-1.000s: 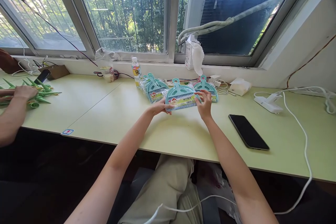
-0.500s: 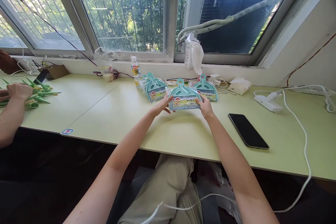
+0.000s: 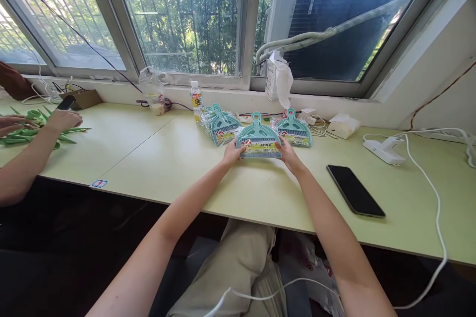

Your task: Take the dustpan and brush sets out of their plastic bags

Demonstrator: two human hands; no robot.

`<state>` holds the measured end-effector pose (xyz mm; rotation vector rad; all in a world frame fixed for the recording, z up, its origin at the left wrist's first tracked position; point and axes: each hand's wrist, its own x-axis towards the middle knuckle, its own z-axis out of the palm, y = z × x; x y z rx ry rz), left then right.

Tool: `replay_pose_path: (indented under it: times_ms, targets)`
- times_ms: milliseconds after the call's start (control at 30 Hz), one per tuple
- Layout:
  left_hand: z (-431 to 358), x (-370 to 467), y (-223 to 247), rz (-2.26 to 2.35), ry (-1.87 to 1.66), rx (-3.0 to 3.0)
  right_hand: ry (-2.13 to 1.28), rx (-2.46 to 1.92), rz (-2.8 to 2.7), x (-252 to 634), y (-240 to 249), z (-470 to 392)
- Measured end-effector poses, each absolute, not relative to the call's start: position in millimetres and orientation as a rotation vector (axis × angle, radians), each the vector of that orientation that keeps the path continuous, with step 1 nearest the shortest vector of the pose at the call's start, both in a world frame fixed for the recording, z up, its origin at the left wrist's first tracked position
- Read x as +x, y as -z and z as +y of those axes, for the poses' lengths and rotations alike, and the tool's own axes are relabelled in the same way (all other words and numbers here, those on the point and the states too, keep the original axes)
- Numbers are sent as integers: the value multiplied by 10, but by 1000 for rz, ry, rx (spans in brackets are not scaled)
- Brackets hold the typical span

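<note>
Between my two hands is a teal mini dustpan and brush set [image 3: 259, 139] in clear wrapping, its handle pointing away from me. My left hand [image 3: 233, 152] grips its left edge, thumb on the front. At the right edge my right hand [image 3: 288, 154] holds it the same way, with the thumb over the printed label. Behind it to the left lie wrapped dustpan sets [image 3: 222, 126], overlapping one another. Another wrapped dustpan set [image 3: 295, 129] lies behind to the right, with something pink or red partly hidden beside it.
A phone [image 3: 356, 191] lies right of my arm, near a white power strip [image 3: 385, 150] and its cable. Along the sill stand a drink bottle [image 3: 197, 101], a plastic cup [image 3: 156, 104] and a tissue pack [image 3: 278, 79]. At far left, another person's hands handle green plant-like pieces [image 3: 22, 136].
My left hand has closed more around the dustpan set's left edge, and the set now sits squarer between my hands. The other person's hand has moved right. The view has shifted slightly.
</note>
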<state>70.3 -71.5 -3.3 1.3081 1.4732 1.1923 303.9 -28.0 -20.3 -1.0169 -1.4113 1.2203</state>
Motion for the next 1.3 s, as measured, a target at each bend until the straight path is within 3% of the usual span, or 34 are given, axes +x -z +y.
replay_pose_path:
  times_ms: [300,467,567,900,1100,1300]
  targets:
    - [-737,668,-60,1926,-822,1914,-1181,-1046,-1235,3148,277,-156]
    - [-703,314,-90,2252,-955,2134,-1090,-1089,-1114,3228,329,-92]
    - [-600,12,-25,2463,-1034,1898,-1087,-1090,-1114,3235,347,-79]
    - [-307,-397,209,2168,-1444,1357,-844,-1140,-1507,2996,506,44]
    - [-255,-373,217,2065,-1491,1361,-556,-1193,-1690,2484,491,287]
    - [-261,-416,207,1998,-1456,1410,-474,-1274,-1697,1803,423,654]
